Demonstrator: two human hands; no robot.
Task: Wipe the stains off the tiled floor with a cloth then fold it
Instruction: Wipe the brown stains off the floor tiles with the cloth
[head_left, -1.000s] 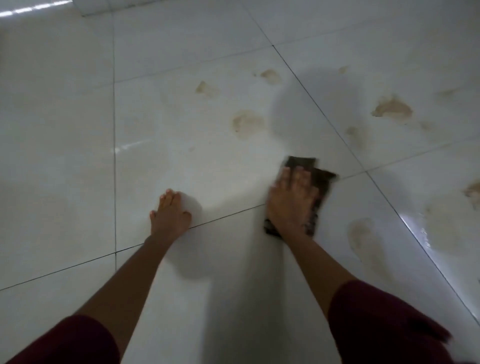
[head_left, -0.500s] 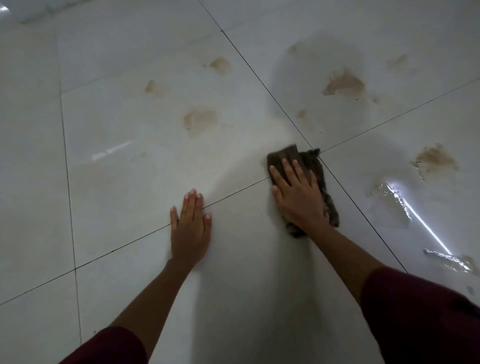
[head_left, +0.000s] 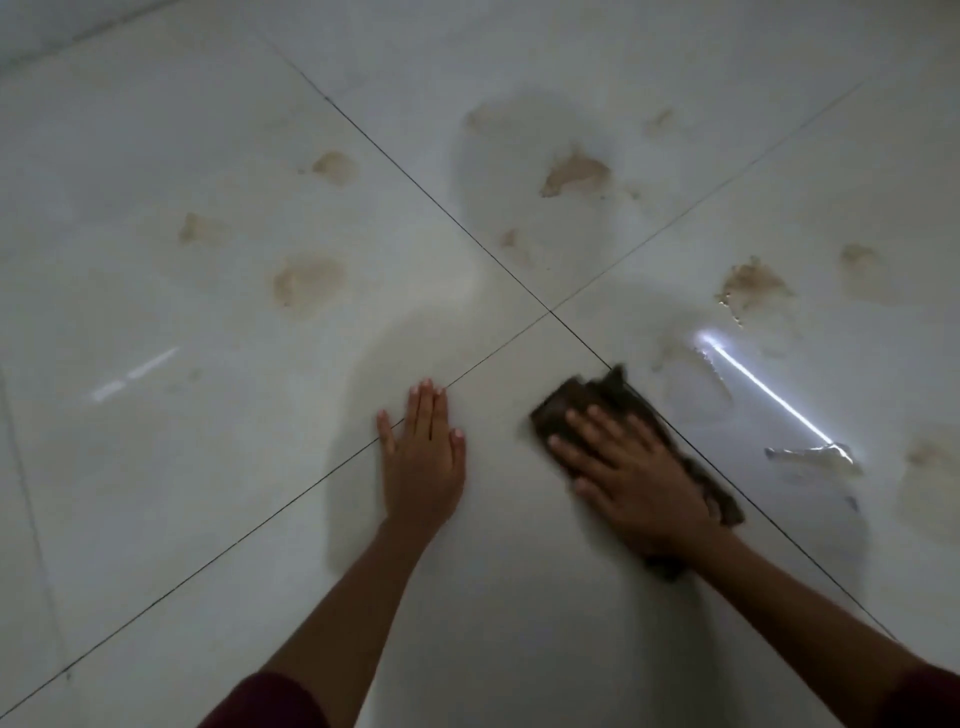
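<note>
A dark brown cloth lies bunched on the pale tiled floor, just below the crossing of the grout lines. My right hand presses flat on top of it, fingers spread, covering most of it. My left hand rests flat on the bare tile to the left, palm down, holding nothing. Several light brown stains mark the tiles: one far left, a larger one beyond the crossing, another at the right.
A wet smeared patch with a bright light reflection lies right of the cloth. More faint stains sit at the right edge. Dark red sleeves show at the bottom.
My right hand has slid the cloth a little toward me and to the left, along the grout line. The view has swung so more stained floor at the right shows. The left hand stays planted.
</note>
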